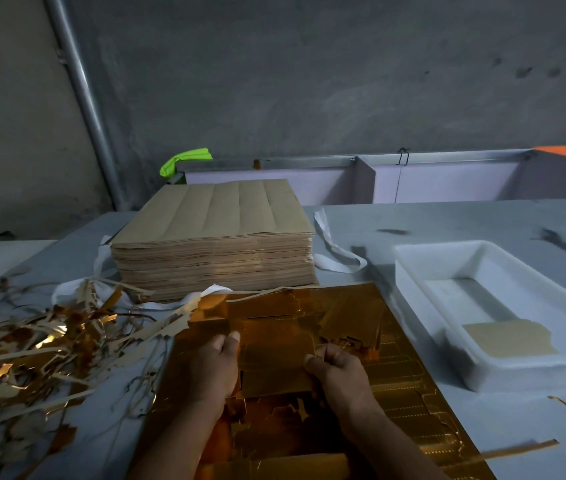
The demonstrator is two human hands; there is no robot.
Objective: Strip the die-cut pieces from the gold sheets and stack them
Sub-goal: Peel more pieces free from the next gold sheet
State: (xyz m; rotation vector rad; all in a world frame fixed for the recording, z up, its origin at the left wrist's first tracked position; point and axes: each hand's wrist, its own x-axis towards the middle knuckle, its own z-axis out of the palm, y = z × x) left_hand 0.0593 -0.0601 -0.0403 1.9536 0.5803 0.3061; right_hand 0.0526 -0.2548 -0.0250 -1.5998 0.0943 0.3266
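Grip on one gold die-cut piece (274, 370) from two sides, low in the view. On its left edge the left hand (217, 365), clamped, thumb on top and fingers curled under. On its right edge the right hand (338, 372), pinching, thumb likewise on top. Piece held over the gold sheets (406, 379), spread shiny side up on the grey surface (447, 220), with rows of die-cut outlines on the right half and torn, partly stripped patches toward the near and far edges.

Just right of the sheets, a white tray (409, 271), with a small stack of stripped pieces (510, 339) lying dull side up at its near end. Behind the sheets, a tall stack of brown-backed sheets (212, 237), with a white strap (337, 258) lying loose at its base. To the left, a tangled heap of gold and tan scrap strips (32, 348). One long loose strip (517, 448) near the right edge of the sheets. Farther back, a green cloth (184, 161) on a low partition and a metal pipe (80, 81) slanting up the grey wall.
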